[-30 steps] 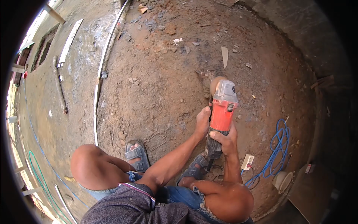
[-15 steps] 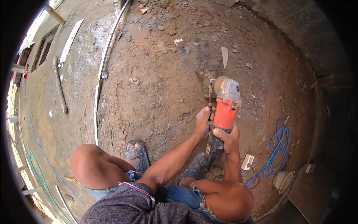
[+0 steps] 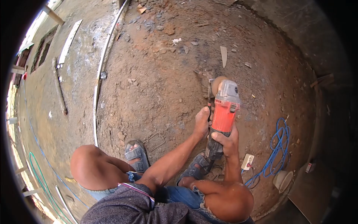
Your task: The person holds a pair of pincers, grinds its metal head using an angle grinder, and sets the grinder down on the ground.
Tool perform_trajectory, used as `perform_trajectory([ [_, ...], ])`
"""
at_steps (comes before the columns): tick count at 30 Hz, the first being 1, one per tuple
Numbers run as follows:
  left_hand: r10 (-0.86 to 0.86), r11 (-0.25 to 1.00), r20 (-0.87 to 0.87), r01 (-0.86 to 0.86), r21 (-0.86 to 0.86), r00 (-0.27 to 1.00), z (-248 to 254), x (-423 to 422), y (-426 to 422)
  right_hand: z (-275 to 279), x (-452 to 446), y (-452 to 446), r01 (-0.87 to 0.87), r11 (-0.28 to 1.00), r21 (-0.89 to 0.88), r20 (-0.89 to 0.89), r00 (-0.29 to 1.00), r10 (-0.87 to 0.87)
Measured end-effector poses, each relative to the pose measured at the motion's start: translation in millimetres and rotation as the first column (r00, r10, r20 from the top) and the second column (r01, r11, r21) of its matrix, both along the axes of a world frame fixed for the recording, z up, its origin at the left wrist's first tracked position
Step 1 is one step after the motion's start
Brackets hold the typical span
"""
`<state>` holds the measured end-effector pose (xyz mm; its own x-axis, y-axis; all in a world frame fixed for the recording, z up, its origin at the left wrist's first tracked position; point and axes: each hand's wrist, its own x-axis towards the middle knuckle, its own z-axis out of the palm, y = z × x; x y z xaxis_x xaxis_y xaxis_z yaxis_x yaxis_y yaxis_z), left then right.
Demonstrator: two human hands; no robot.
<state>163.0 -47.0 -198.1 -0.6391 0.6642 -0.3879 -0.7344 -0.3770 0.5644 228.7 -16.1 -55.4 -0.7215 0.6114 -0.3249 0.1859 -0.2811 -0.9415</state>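
Note:
My right hand (image 3: 228,140) is wrapped round the black rear body of a red angle grinder (image 3: 225,116). Its round brownish disc (image 3: 217,86) faces left at the front of the tool. In my left hand (image 3: 201,121) is a screwdriver (image 3: 209,103) with a black and red handle, its thin metal shaft pointing away from me. The shaft's far end lies right beside the disc; whether they touch, I cannot tell. My left fingers are closed round the handle and partly hide it.
A white power strip (image 3: 247,162) with a plug and a coiled blue cable (image 3: 279,145) lie at the right, near a round pale container (image 3: 282,181). Pointed scrap (image 3: 223,56) rests on the rough dirt ahead. A long pale strip (image 3: 100,71) runs along the left.
The grinder and its disc have shifted very slightly left. Both hands keep their hold, and the screwdriver is nearly in the same place.

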Motion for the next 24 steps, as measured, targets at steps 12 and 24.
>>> perform_trajectory([
  [12,-0.021,0.999,-0.062,0.019,-0.031,0.998,-16.5,3.2,-1.0,-7.6,-0.2,-0.1,-0.024,1.000,0.012,0.036,0.999,0.024],
  [24,-0.014,1.000,-0.019,0.014,0.004,1.000,-3.1,1.2,-2.7,-7.1,-0.9,0.6,-0.029,1.000,-0.003,0.046,0.999,0.030],
])
